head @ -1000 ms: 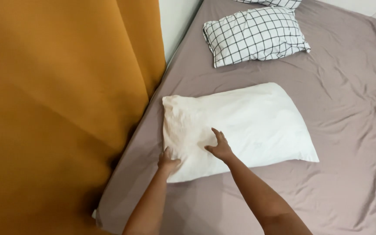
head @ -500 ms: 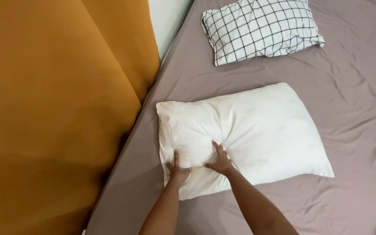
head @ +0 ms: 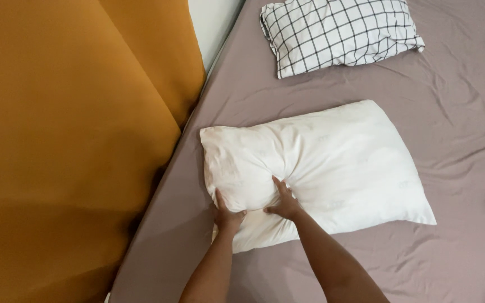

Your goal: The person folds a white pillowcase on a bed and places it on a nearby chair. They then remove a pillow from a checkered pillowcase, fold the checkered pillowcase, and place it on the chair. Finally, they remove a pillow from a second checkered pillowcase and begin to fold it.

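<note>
A plain white pillow (head: 332, 163) lies on the grey-mauve bed sheet (head: 456, 112). My left hand (head: 227, 212) grips the pillow's near edge close to its left corner, thumb on top. My right hand (head: 283, 202) presses down into the pillow beside it, fingers spread, making a deep dent with creases around it. Both forearms reach in from the bottom of the view.
A black-and-white checked pillow (head: 338, 33) lies at the head of the bed. An orange curtain (head: 68, 140) hangs along the bed's left side, with a strip of white wall (head: 214, 22) above it. The sheet is wrinkled on the right.
Both hands have shifted toward the pillow's near left part. The right hand now digs deeper into it, and the left hand has closed on the edge.
</note>
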